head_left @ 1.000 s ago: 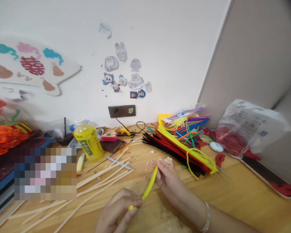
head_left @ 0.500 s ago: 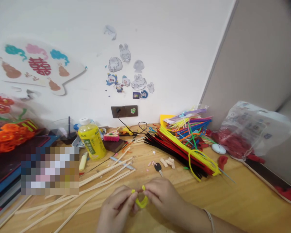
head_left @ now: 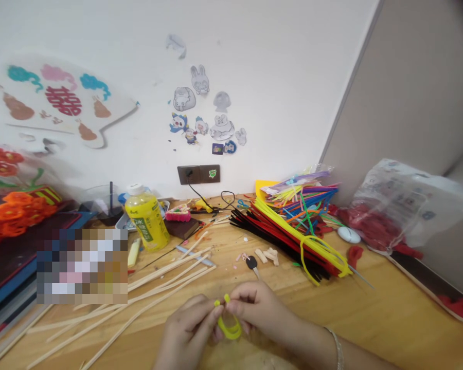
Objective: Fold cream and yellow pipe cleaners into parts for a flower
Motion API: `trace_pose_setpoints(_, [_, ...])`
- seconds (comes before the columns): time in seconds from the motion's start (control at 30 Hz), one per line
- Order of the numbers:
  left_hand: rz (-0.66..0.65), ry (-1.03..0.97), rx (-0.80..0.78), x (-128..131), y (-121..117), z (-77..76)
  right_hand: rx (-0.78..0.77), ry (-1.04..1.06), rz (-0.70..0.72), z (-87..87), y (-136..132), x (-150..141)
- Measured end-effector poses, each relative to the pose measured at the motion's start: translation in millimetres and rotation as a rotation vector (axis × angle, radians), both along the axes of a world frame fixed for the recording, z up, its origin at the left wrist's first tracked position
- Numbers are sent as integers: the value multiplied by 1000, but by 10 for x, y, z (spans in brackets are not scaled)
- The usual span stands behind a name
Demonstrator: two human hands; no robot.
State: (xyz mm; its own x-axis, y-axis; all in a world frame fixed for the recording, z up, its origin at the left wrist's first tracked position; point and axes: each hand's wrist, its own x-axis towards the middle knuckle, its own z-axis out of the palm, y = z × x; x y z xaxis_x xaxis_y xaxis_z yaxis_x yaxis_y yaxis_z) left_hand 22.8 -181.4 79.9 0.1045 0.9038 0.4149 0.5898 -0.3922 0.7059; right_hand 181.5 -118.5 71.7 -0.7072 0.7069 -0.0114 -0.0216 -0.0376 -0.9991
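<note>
A short yellow pipe cleaner (head_left: pixel 228 325) is bent into a small loop, its two ends sticking up side by side. My left hand (head_left: pixel 185 334) pinches one end from the left and my right hand (head_left: pixel 256 311) pinches the other from the right. Both hands hover low over the wooden table (head_left: pixel 389 318) near its front edge. A bracelet sits on my right wrist.
A heap of coloured pipe cleaners (head_left: pixel 293 226) lies at the back right, beside a plastic bag of red material (head_left: pixel 393 210). Long thin wooden sticks (head_left: pixel 146 293) spread over the left. A yellow drink bottle (head_left: pixel 146 218), a black key (head_left: pixel 251 264) and orange pipe-cleaner flowers (head_left: pixel 11 216) are also there.
The pipe cleaner was stretched straight between my hands a second ago. My hands came together and bent it into a loop with both ends held close.
</note>
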Motion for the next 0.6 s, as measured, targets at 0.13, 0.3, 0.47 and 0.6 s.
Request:
trace_pose_setpoints(0.13, [19,-43,37,23,7,49,123,2,33,62,-33,16])
trace_pose_setpoints(0.3, [-14,14,93,28,11,83,-11,24,-7,28,-45,3])
trace_pose_setpoints(0.47, [-66,67,127,25,16,82,-275,70,28,-10,-50,-1])
trace_pose_setpoints(0.6, [-99,68,170,27,18,110,-365,113,96,9,-65,-5])
